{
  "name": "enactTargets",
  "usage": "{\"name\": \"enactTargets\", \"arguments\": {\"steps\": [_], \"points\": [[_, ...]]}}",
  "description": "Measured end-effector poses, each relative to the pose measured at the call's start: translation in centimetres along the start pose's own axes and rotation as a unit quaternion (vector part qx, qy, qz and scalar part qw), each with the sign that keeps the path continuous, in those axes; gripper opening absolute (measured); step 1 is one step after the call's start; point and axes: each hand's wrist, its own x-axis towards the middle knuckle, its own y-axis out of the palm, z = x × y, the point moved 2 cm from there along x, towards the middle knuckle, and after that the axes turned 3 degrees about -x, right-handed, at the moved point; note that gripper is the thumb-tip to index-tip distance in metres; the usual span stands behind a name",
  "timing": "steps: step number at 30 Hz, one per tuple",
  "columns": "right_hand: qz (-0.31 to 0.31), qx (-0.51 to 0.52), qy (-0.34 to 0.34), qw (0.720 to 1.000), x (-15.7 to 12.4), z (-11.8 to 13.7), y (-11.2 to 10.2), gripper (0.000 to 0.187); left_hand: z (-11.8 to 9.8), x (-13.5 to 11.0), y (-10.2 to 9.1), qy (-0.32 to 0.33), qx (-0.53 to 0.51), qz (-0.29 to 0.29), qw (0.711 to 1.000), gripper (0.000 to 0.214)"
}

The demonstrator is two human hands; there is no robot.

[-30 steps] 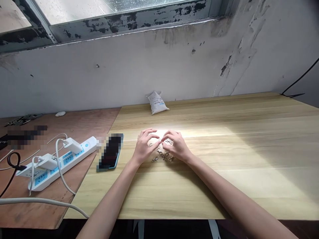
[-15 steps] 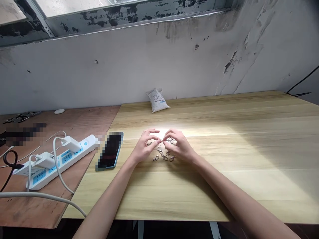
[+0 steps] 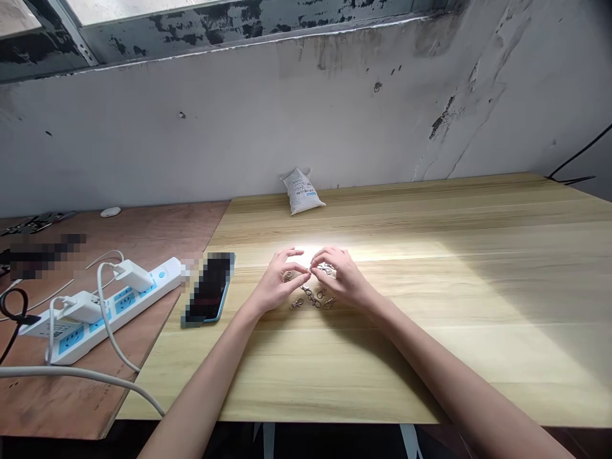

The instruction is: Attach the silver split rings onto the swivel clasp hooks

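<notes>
Thumb and index finger of my left hand (image 3: 280, 280) meet in a pinch, with the other fingers lifted. Opposite it, my right hand (image 3: 345, 275) pinches too, its fingertips almost touching the left ones. Between them is a small shiny metal piece (image 3: 309, 271), mostly covered by the fingertips, too small to tell its exact kind. Under and around the hands lie several silver lobster clasps (image 3: 297, 303) with swivel ends. More metal clasps and rings (image 3: 326, 268) show partly behind the right fingers.
A white packet (image 3: 304, 193) rests at the wall on the wooden table (image 3: 454, 306). To the left lies a phone (image 3: 209, 289). A white power strip (image 3: 125, 305) with chargers and cables sits on the reddish board (image 3: 157, 236).
Both hands keep their pinch around the small metal piece, fingertips shifted only slightly. The loose ring seen below the fingertips earlier no longer shows. The whole view has moved a little.
</notes>
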Motion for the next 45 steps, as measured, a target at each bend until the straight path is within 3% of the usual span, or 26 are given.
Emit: {"name": "enactTargets", "arguments": {"steps": [6, 11, 16, 19, 22, 27, 36, 41, 45], "points": [[-0.017, 0.016, 0.026, 0.999, 0.3, 0.6, -0.3, 0.006, -0.5, 0.1, -0.6, -0.038, -0.055, -0.042, 0.997, 0.015], [0.007, -0.003, 0.008, 1.0, 0.0, 0.4, 0.2, 0.007, -0.6, 0.1, -0.8, -0.015, -0.032, -0.047, 0.998, 0.011], [0.022, -0.105, -0.033, 0.994, -0.2, -0.1, 0.1, 0.01, -0.6, 0.0, -0.5, 0.03, 0.098, -0.05, 0.993, 0.01], [0.031, -0.174, -0.069, 0.982, -0.2, -0.1, 0.0, 0.011, -0.9, -0.1, 0.1, 0.074, 0.214, -0.029, 0.974, 0.009], [0.038, -0.192, -0.089, 0.977, -0.1, 0.1, 0.0, 0.013, -1.1, -0.2, 0.5, 0.105, 0.261, -0.015, 0.96, 0.01], [-0.029, -0.131, -0.048, 0.99, 0.0, 0.2, -0.4, 0.01, -0.6, -0.1, -0.2, 0.038, 0.17, -0.064, 0.983, 0.01], [-0.079, -0.062, 0.001, 0.995, 0.0, 1.0, 0.1, 0.009, 0.3, 0.3, -0.2, 0.0, -0.025, -0.054, 0.998, 0.009], [-0.073, -0.085, -0.017, 0.994, 0.1, 0.6, -0.2, 0.01, 0.5, 0.4, -0.8, -0.038, -0.057, -0.089, 0.994, 0.011], [-0.043, -0.141, -0.046, 0.988, 0.1, 0.4, -0.6, 0.011, 0.1, 0.3, -0.6, -0.004, 0.01, -0.085, 0.996, 0.009]]}}
